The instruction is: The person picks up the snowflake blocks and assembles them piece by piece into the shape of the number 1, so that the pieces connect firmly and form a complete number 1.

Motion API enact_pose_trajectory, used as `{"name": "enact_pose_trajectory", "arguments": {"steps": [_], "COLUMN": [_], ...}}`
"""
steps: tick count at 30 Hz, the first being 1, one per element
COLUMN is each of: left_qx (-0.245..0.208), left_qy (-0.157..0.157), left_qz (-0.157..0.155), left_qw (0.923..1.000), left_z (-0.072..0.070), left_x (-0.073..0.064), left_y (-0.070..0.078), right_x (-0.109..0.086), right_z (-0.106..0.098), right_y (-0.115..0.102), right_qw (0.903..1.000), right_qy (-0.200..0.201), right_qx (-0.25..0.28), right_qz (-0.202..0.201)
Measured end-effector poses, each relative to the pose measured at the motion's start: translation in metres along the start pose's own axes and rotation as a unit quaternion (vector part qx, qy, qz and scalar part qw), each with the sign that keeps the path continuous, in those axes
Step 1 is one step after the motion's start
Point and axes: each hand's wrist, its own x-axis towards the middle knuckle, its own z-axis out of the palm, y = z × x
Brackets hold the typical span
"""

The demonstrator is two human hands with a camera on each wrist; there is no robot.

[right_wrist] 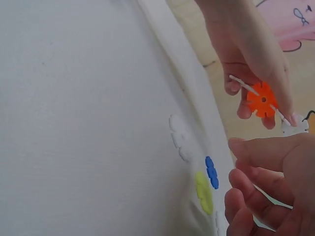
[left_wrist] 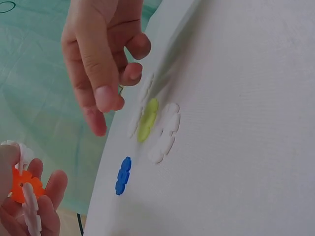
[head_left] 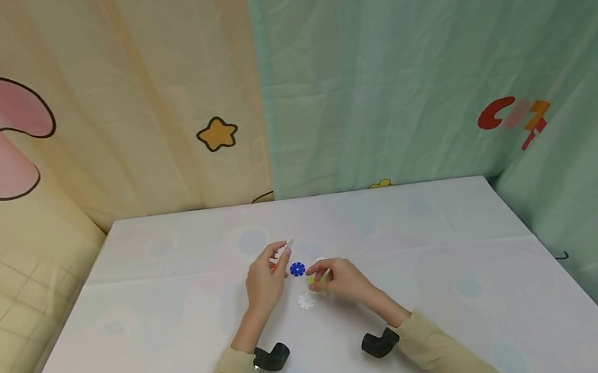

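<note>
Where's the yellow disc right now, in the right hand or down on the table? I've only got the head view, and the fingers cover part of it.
Observer: On the table. The left wrist view shows the yellow disc lying there, with a gap between it and the right hand.

Operator: And the orange disc in the left hand, is anything joined to it?

Observer: It looks so. The right wrist view shows thin white pieces, edge-on, sticking out from two opposite sides of it.
</note>
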Motion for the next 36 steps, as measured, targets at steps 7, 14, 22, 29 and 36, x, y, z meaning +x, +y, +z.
{"name": "enact_pose_trajectory", "arguments": {"steps": [7, 14, 22, 29, 36], "left_qx": [-0.011, -0.024, -0.064, -0.081, -0.091], "left_qy": [-0.006, -0.012, -0.031, -0.040, -0.057], "left_qz": [-0.015, -0.027, -0.037, -0.042, -0.034], "left_qw": [0.9998, 0.9993, 0.9967, 0.9950, 0.9937], "left_z": [0.001, 0.002, 0.002, 0.003, 0.004], "left_x": [0.000, 0.000, -0.001, 0.000, 0.000], "left_y": [0.003, 0.005, 0.006, 0.007, 0.005], "right_x": [-0.003, -0.004, -0.006, -0.004, -0.002], "right_z": [0.008, 0.013, 0.014, 0.012, 0.004], "right_y": [0.001, -0.002, -0.002, 0.005, 0.005], "right_qw": [0.9988, 0.9941, 0.9930, 0.9980, 0.9980], "right_qy": [-0.040, -0.044, -0.052, -0.059, 0.005], "right_qx": [-0.026, -0.099, -0.103, -0.017, 0.063], "right_qz": [0.007, -0.010, -0.025, -0.017, -0.006]}}
